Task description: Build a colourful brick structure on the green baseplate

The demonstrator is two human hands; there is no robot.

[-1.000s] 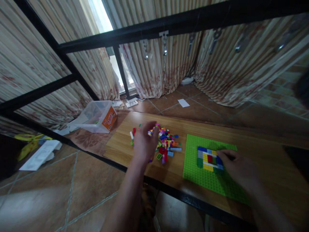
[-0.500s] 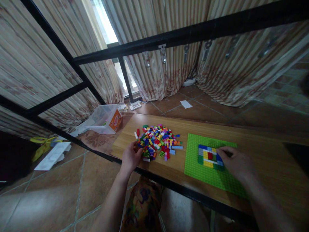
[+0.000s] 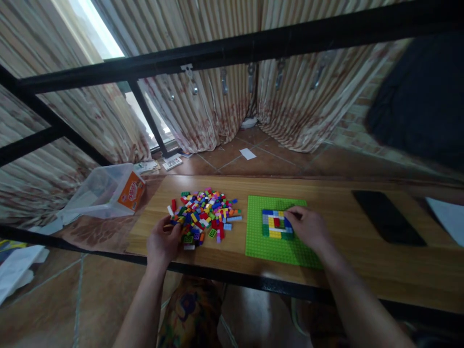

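My left hand (image 3: 163, 239) is at the near left edge of a loose pile of colourful toy building bricks (image 3: 206, 212). Its fingers are loosely curled, with thumb and forefinger apart beside the bricks. To the right lies a green studded baseplate (image 3: 255, 246). On it sits a small square build of bricks (image 3: 274, 233) in blue, yellow, white, green and red. My right hand (image 3: 308, 227) reaches in from the right, thumb and forefinger pinched at the build's far right corner on a blue brick (image 3: 287, 224). The fingertips partly cover that corner.
A dark phone-like slab (image 3: 387, 217) lies on the wooden tabletop (image 3: 344, 203) to the right, near a white sheet (image 3: 447, 215). A clear plastic box (image 3: 105, 193) with an orange label stands beyond the table's left end. A black metal bar (image 3: 217, 53) crosses before the curtains.
The view has turned to the right, so the table shifts left and the dark slab shows fully. Both hands stay about where they were relative to the pile and the build.
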